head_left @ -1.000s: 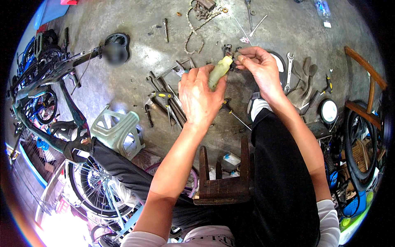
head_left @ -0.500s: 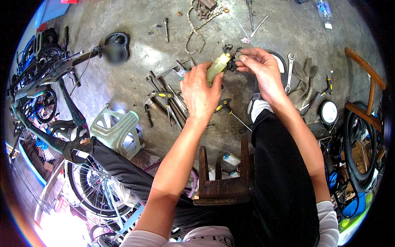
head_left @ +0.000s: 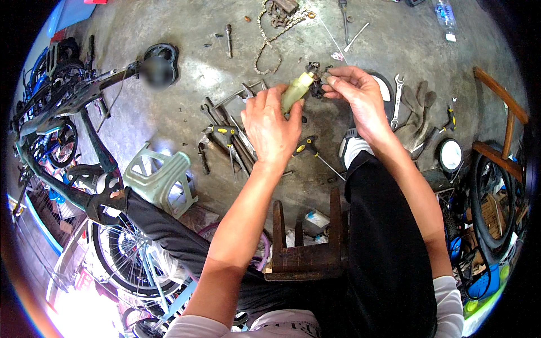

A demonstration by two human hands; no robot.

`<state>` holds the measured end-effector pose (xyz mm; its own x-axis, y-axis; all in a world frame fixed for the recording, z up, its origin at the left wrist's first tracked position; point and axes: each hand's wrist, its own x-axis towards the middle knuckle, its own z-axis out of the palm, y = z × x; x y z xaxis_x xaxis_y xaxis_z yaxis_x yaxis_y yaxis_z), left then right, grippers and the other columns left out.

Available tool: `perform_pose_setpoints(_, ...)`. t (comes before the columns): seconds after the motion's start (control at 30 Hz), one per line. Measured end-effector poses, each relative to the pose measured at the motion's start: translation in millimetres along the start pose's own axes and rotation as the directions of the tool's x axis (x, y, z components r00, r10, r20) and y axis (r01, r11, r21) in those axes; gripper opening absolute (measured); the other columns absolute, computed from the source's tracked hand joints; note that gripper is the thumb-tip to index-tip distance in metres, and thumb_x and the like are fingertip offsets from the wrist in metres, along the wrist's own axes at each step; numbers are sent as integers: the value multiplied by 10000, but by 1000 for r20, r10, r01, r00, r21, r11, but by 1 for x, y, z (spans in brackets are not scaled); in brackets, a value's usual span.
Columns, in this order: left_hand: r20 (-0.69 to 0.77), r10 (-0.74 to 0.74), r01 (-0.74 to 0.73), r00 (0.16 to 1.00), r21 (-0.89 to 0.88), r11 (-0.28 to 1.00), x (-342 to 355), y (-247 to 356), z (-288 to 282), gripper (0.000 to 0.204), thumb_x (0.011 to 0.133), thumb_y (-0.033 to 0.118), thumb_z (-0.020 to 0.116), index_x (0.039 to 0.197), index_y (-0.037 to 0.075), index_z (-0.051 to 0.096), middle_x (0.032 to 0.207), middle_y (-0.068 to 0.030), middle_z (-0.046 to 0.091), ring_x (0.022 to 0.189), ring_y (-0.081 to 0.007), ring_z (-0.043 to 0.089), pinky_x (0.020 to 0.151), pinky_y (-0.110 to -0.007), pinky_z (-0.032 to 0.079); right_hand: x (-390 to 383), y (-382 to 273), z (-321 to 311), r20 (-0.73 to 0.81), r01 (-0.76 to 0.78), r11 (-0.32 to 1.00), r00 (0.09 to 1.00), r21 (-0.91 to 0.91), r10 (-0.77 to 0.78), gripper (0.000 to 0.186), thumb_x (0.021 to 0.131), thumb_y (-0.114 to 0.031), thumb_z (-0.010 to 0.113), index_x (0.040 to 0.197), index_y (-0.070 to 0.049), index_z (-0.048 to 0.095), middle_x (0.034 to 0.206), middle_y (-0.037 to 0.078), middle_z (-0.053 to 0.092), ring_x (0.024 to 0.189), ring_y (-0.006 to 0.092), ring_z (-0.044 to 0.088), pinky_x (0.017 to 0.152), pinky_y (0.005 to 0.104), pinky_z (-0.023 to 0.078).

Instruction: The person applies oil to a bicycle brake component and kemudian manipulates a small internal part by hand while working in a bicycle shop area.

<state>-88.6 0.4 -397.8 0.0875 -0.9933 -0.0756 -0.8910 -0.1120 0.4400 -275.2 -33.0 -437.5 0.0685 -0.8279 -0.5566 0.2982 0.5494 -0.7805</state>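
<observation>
The left hand (head_left: 272, 125) is gripping a yellow-green squeeze bottle (head_left: 296, 93), its fingers curling around the side. The bottle is leaning, its top pointing at a dark metal part (head_left: 316, 88) between the hands. The right hand (head_left: 359, 94) is pinching that part's edge with closed fingers. How full the bottle is, I cannot tell. A clear plastic bottle (head_left: 444, 19) is resting on the floor (head_left: 389, 39), far away.
</observation>
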Motion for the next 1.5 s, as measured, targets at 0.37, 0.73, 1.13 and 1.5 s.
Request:
perform_pose_setpoints(0.37, 7, 4, -4, 1000, 0, 1000, 1, 0, 2, 359, 788, 243, 818, 1094, 101, 697, 997, -102, 698, 950, -337, 620, 856, -451, 459, 2, 2, 2, -4, 32, 999, 999, 16, -32, 238, 950, -59, 677, 1152, 59, 631, 1005, 138, 698, 890, 208, 714, 794, 312, 595)
perform_pose_setpoints(0.73, 17, 14, -15, 1000, 19, 1000, 3, 1, -5, 381, 791, 255, 816, 1105, 79, 690, 1018, -105, 695, 957, -337, 618, 865, -447, 457, 3, 3, 5, 15, 11, 1000, 1000, 1, -12, 252, 956, -77, 685, 1159, 68, 655, 1000, 144, 716, 885, 208, 719, 789, 314, 597)
perform_pose_setpoints(1.13, 15, -41, 41, 999, -20, 999, 6, -3, -4, 344, 804, 250, 804, 1089, 86, 702, 1006, -101, 706, 980, -328, 630, 897, -440, 459, 3, 6, 2, -1, 43, 999, 999, -25, -43, 194, 957, -51, 683, 1125, 47, 678, 1020, 106, 725, 887, 172, 713, 788, 295, 589)
perform_pose_setpoints(1.5, -12, -123, 119, 992, -175, 977, -6, -7, -6, 350, 816, 233, 806, 1106, 67, 699, 1023, -116, 713, 989, -326, 632, 897, -428, 485, -7, -4, 2, 61, 458, 761, 871, -459, -487, 130, 920, 17, 702, 1045, -5, 731, 1077, 86, 760, 901, 138, 726, 785, 269, 583)
